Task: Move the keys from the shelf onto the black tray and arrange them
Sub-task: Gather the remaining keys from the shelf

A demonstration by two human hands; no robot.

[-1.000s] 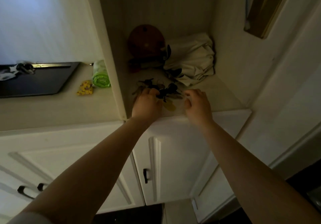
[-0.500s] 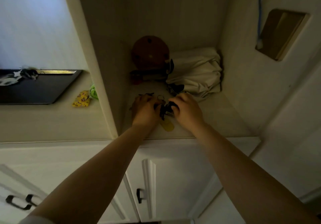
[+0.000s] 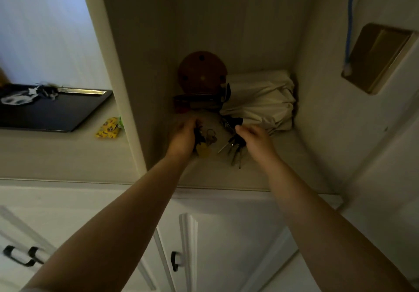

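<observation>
Inside the dim shelf niche (image 3: 272, 169), my left hand (image 3: 183, 136) is closed around a key bunch with a yellow tag (image 3: 202, 149) and metal rings. My right hand (image 3: 255, 138) grips a second bunch of keys (image 3: 234, 150) with dark heads, its blades hanging down toward the shelf floor. The two bunches are apart, a small gap between them. The black tray (image 3: 56, 112) lies on the counter to the left, past the niche's side wall. One set of keys with a white fob (image 3: 29, 94) rests at the tray's back edge.
At the back of the niche stand a round brown object (image 3: 201, 71) and a folded cream cloth (image 3: 260, 101). A yellow packet (image 3: 107, 128) lies on the counter between tray and niche wall (image 3: 118, 87). Cabinet doors with black handles (image 3: 174, 261) sit below.
My hands were pressed together over one pile of keys; now they have drawn apart, each holding its own bunch. The camera has tilted closer to the niche.
</observation>
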